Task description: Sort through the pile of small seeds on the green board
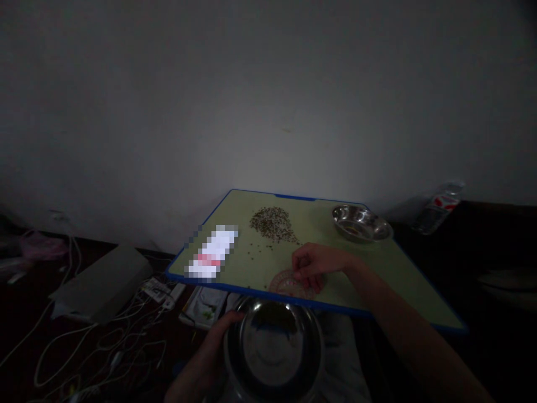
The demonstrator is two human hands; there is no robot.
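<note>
Nearest me: a deep metal bowl, below the front edge of the table, its mouth facing up toward the camera. I log the left hand as gripping this bowl by its left rim.

Right hand: over the front part of the tabletop, fingers curled downward above a red round print. I cannot tell whether anything is pinched between the fingertips, nor whether they touch the surface.

Small dark grains lie in a loose heap at the middle of the table toward the back; a few strays sit apart, between heap and front edge. A shallow metal dish stands at the back right. At the left, a bright oblong, detail blocked out.

Surroundings: a bottle tilted by the wall, right; a box and tangled white cables, left. Light is dim.
</note>
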